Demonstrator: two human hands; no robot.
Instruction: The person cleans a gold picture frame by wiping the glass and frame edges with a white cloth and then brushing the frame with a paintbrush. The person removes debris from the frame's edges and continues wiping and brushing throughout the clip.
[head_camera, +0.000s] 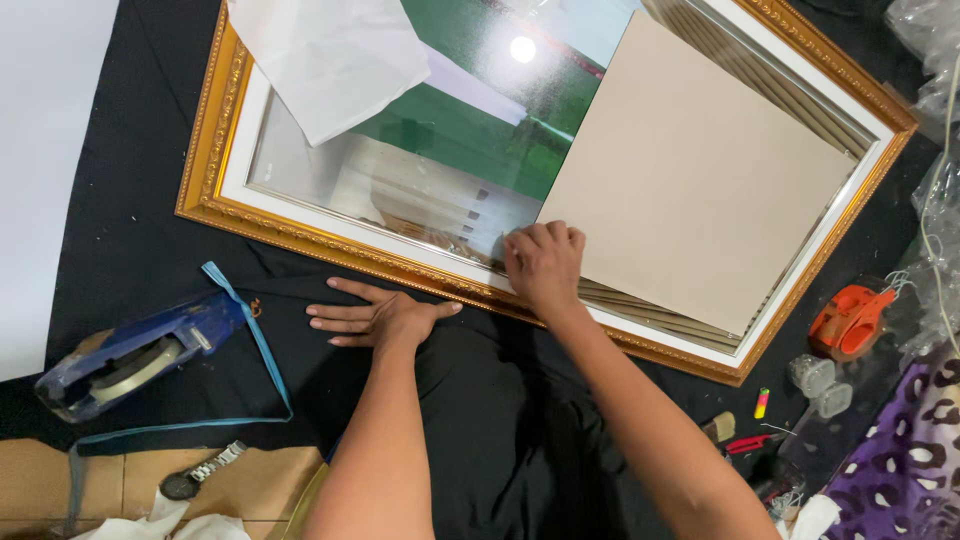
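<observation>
A large gold ornate picture frame with a white inner border lies on black cloth, with shiny glass in it. A beige board rests tilted in the frame's right half. My right hand presses with bent fingers on the board's lower left corner, at the glass. My left hand lies flat, fingers spread, on the black cloth just below the frame's bottom edge, holding nothing.
A white paper sheet covers the frame's top left. A blue tape dispenser and a wristwatch lie at left. An orange tape dispenser, small clear cups, a marker and plastic wrap sit right.
</observation>
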